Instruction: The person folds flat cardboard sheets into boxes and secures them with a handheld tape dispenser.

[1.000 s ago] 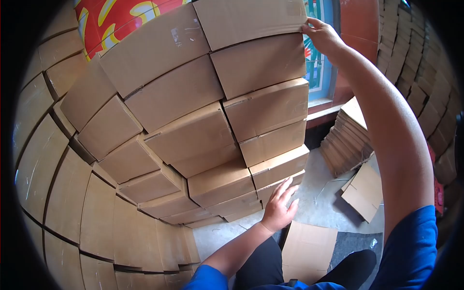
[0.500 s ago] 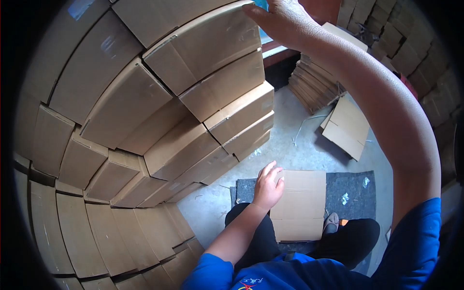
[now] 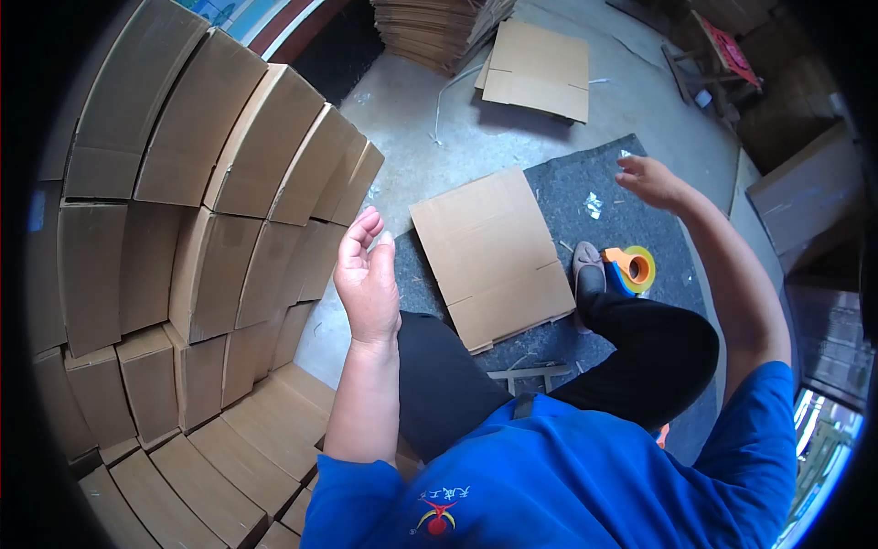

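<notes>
A flattened cardboard box [image 3: 494,261] lies on a dark grey mat [image 3: 567,188] in front of me, with at least one more sheet's edge showing under it. My left hand [image 3: 368,279] is raised to the left of the box, open, fingers loosely bent and holding nothing. Out to the right, above the mat, my right hand [image 3: 651,181] is open and empty too. Below that hand, a tape dispenser [image 3: 629,269] with an orange body and a yellow roll sits beside my shoe [image 3: 588,263].
Stacked closed cartons [image 3: 247,188] form a wall along my left. Further off, more flat cardboard [image 3: 537,71] lies on the concrete floor, near a pile of flattened boxes [image 3: 425,32]. A low stool-like frame [image 3: 530,377] shows beneath me.
My right hand has come down from the top of the carton stack and swung to the right. My left hand has moved off the flat box. The view has turned right.
</notes>
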Action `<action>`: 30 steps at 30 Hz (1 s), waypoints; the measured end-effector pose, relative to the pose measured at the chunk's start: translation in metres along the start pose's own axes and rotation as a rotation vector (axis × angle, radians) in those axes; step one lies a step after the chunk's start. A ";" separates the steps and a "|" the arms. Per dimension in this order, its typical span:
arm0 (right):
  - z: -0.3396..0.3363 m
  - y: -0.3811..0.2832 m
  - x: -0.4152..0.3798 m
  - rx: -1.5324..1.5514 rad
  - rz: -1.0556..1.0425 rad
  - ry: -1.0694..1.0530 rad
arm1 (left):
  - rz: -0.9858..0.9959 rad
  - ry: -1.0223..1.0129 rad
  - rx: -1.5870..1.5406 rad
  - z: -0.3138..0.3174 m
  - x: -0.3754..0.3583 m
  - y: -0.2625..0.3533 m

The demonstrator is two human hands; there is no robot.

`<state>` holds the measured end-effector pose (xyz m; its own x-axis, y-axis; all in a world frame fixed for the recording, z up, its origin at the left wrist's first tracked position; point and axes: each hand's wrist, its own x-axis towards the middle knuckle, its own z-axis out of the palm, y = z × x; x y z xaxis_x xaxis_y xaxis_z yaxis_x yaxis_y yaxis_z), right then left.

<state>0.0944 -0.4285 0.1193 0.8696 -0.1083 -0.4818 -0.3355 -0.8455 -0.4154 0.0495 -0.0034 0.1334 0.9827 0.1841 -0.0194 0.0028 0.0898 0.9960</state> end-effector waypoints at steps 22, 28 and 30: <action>0.309 0.382 -0.335 0.530 0.484 0.051 | 0.198 -0.073 0.312 0.017 -0.052 -0.001; 0.273 0.360 -0.337 0.518 0.431 0.094 | 0.053 -0.159 -0.015 0.084 -0.085 -0.016; 0.262 0.349 -0.317 0.513 0.383 0.093 | 0.023 -0.201 0.111 0.092 -0.094 -0.075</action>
<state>-0.3933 -0.5517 -0.0752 0.6741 -0.4170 -0.6098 -0.7387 -0.3831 -0.5546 -0.0264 -0.1175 0.0682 0.9998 -0.0151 0.0102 -0.0105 -0.0229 0.9997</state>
